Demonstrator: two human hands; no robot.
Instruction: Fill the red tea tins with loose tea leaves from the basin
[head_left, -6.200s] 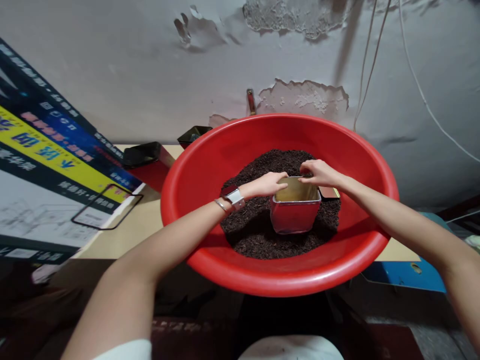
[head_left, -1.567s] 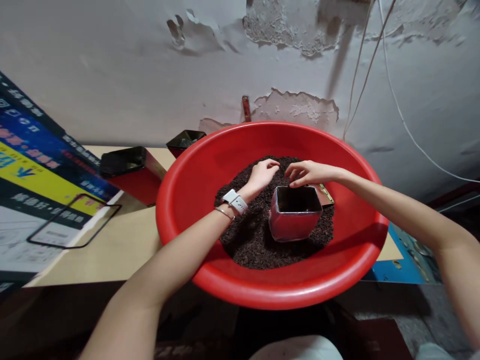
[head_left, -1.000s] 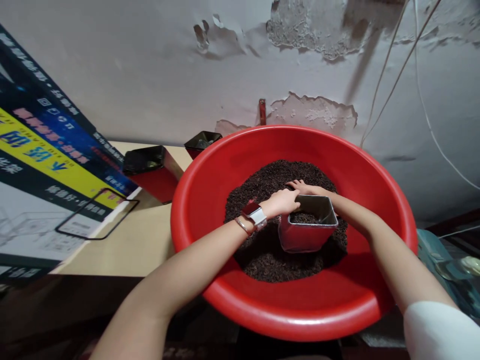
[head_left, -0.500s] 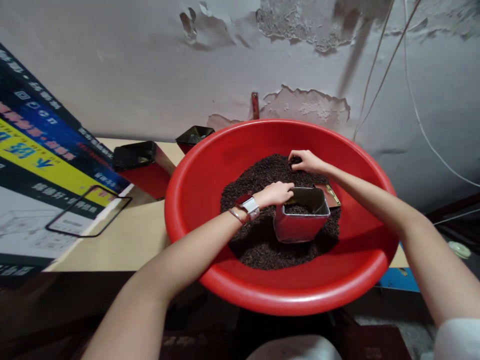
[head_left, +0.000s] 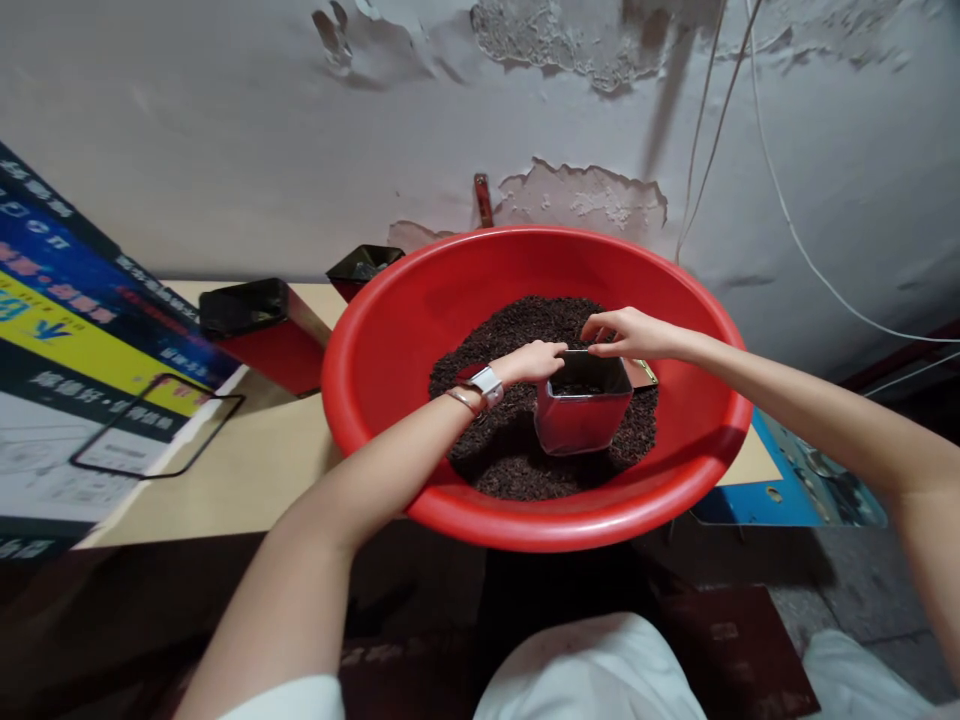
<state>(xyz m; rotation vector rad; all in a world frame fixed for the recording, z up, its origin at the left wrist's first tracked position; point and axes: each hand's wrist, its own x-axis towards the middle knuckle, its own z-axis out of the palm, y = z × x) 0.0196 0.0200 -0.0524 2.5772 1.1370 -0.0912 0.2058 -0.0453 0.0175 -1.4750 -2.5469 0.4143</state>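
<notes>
A red metal tin [head_left: 583, 420] stands in a heap of dark, dry bits [head_left: 517, 485] that look like loose tea leaves, inside a wide red plastic basin [head_left: 540, 530]. Some of the same dark stuff shows through the tin's mouth. My left hand [head_left: 534, 362], with a pale-banded watch and a bracelet at the wrist, grips the tin's back left rim. At the back right rim is my right hand [head_left: 628, 332], fingers curved and apart, its thumb close to or touching the edge. Partly behind the tin lies a gold-edged flat piece [head_left: 645, 374], perhaps its lid.
Two more red tins, one nearer [head_left: 274, 340] and one farther [head_left: 364, 268], are left of the basin on a pale tabletop [head_left: 247, 490]. A printed carton [head_left: 82, 380] and black wire frame [head_left: 154, 474] stand farther left. Behind is a peeling wall [head_left: 247, 130] with hanging cords [head_left: 709, 140].
My right hand has moved from the heap behind the tin to the tin's back rim. My left hand stays on the tin. The whole view has shifted somewhat.
</notes>
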